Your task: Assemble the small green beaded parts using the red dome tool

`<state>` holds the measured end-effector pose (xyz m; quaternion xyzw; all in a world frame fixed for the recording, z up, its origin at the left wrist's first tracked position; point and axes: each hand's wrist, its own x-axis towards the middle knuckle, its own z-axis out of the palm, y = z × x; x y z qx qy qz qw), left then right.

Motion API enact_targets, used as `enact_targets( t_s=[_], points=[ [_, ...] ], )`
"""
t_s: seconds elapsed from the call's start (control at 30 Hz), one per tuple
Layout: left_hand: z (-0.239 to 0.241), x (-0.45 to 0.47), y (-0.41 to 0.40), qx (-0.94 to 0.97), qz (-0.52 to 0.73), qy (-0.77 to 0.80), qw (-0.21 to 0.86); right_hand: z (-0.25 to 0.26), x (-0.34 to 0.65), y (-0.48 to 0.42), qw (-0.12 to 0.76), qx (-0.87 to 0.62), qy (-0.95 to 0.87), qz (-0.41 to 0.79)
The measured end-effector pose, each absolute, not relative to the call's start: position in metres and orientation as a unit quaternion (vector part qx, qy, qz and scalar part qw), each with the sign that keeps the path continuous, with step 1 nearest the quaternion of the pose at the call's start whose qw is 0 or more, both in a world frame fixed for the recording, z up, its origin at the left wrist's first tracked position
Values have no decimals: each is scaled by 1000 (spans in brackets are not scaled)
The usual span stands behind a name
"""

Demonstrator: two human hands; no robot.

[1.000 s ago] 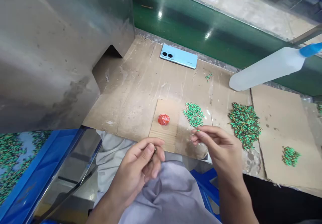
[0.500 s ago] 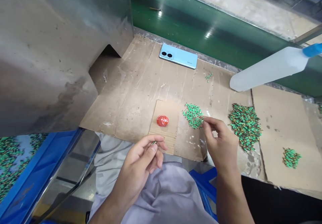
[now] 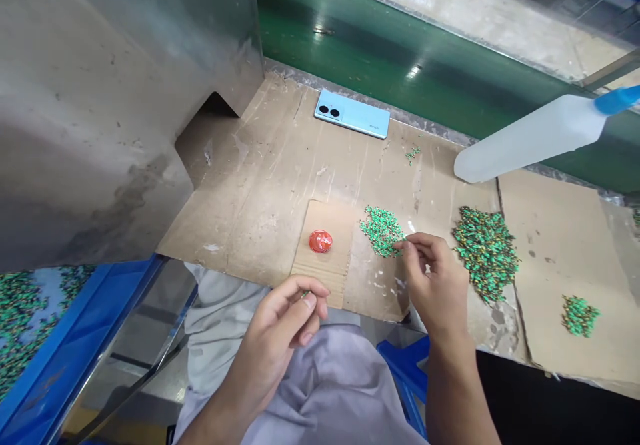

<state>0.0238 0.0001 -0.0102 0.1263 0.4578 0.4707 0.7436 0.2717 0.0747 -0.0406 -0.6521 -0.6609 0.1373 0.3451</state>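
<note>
My left hand is closed in a pinch above my lap, just in front of a small cardboard piece. A tiny green part shows between its thumb and forefinger, mostly covered. On that cardboard lies a shiny red oval object. My right hand has thumb and forefinger pinched at the right edge of a loose heap of tiny green parts. What lies between those fingertips is too small to make out.
A larger heap of green and gold-coloured parts lies right of my right hand, a small heap farther right. A light-blue phone lies at the back. A white bottle leans at right. Sheet metal rises at left above a blue tray.
My left fingers have closed further over the tiny green part. My right fingertips have shifted slightly left and down along the heap's edge. The view has moved a little.
</note>
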Motion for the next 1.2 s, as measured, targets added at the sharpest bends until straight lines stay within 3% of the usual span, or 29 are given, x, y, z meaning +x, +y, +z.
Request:
enact_targets(
  t_s=[0.27,0.63,0.87,1.2],
  points=[
    [-12,28,-2,147,466,446,749,-36,273,74,394,-635,-639,182],
    [-11,34,2,245,435,512,699,-20,211,37,442,-463,-634,433],
    [-4,15,4,312,405,565,648,-25,205,37,411,-358,-759,356],
    [-12,14,4,336,393,595,615,-26,207,47,336,-337,-823,311]
  ],
)
